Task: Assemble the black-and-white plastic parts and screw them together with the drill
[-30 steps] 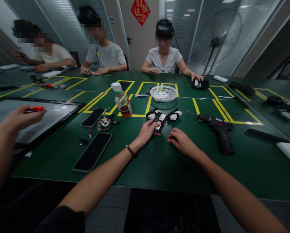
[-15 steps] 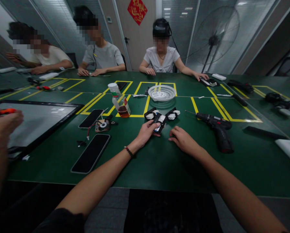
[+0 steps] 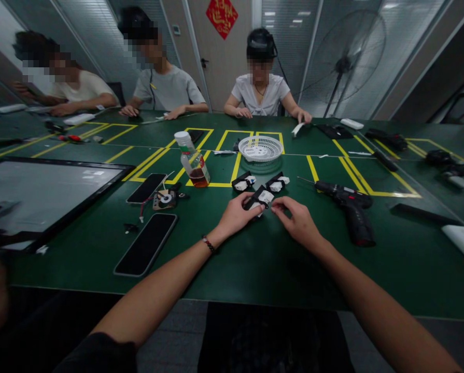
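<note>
My left hand point(image 3: 237, 215) is closed around a small black-and-white module point(image 3: 261, 198), with the thumb along its near side. Close to the module's right edge, my right hand point(image 3: 296, 217) has its thumb and index finger pinched together; whatever may be between them is too small to make out. Just beyond the held piece, two similar black-framed pieces with white parts lie on the table, one at the left point(image 3: 243, 181) and one at the right point(image 3: 277, 182).
A cordless drill point(image 3: 346, 204) lies to the right. A white basket point(image 3: 260, 149) and a bottle point(image 3: 195, 163) of dark liquid stand ahead. Phones point(image 3: 146, 244), a wired part point(image 3: 164, 199) and a framed panel point(image 3: 60, 197) lie left. Co-workers sit across the table point(image 3: 232, 274).
My right hand has moved left to the module and its fingers have pinched. The module has turned and tilted in my left hand. The neighbour's hand with the orange item has dropped away.
</note>
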